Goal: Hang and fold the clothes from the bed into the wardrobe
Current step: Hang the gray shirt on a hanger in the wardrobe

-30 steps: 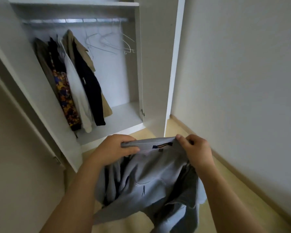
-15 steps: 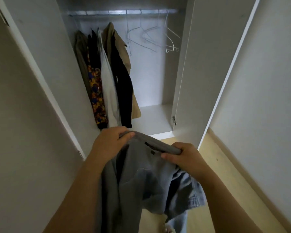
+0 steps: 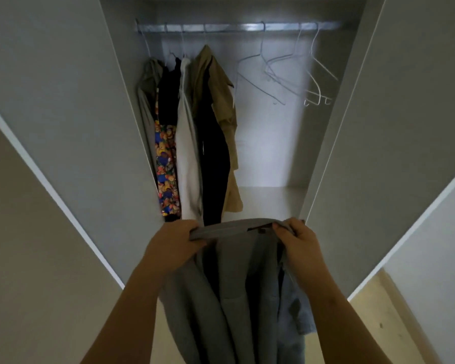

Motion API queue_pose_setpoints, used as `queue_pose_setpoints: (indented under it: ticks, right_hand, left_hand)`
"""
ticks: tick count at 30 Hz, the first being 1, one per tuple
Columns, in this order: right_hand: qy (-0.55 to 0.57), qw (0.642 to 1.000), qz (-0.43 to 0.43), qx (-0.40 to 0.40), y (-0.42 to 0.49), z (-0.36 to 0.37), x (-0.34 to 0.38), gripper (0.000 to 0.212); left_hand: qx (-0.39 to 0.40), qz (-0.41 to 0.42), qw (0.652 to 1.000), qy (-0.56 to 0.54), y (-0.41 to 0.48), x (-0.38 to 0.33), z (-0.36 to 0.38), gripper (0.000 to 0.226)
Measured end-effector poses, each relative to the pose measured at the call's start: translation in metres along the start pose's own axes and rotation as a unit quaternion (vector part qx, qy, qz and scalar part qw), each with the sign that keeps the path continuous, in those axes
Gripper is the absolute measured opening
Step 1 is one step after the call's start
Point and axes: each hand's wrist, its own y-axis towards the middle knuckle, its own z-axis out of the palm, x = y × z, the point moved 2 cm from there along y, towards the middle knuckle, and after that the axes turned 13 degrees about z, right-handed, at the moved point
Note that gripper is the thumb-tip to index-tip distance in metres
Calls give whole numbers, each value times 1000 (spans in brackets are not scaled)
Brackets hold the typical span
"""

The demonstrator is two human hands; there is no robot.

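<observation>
A grey shirt point(image 3: 237, 279) hangs down in front of me, held by its collar. My left hand point(image 3: 172, 245) grips the collar's left end and my right hand point(image 3: 298, 241) pinches its right end beside the dark label. A light blue denim garment point(image 3: 297, 311) dangles behind the shirt under my right forearm. Straight ahead stands the open white wardrobe point(image 3: 271, 153) with a metal rail point(image 3: 237, 27). Several clothes point(image 3: 192, 132) hang at the rail's left: grey, patterned, white, black and beige. Several bare wire hangers point(image 3: 289, 77) hang at the right.
The wardrobe's two open doors, the left door point(image 3: 63, 127) and the right door point(image 3: 394, 127), flank me on either side. The wardrobe floor shelf point(image 3: 268, 200) lies bare under the wire hangers. Pale wooden flooring point(image 3: 389, 319) shows at the lower right.
I have stepped closer and now face the wardrobe squarely. The rail and hangers sit centred ahead. Both hands keep hold of the grey shirt's collar, now stretched level between them.
</observation>
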Motion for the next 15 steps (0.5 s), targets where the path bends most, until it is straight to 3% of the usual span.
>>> queue_pose_setpoints:
  ticks: [2,6,11,13,15]
  right_hand:
    - [19,1000,16,-4,22,6,3,27]
    - [48,998,-3,-31,68,14,18,36]
    - [80,993,-32,-77,141,23,51,30]
    - [82,990,-43,-107,174,28,66,36]
    - [70,989,-46,-119,207,38,83,36]
  left_hand:
    - [-24,-39,998,32,19,11,2,14]
    - [-128,-82,988,-8,64,29,3,12]
    - [-202,-65,977,-19,132,70,-6,9]
    - [-229,-93,967,-58,163,92,-15,10]
    - [-246,-139,945,-167,196,111,-25,10]
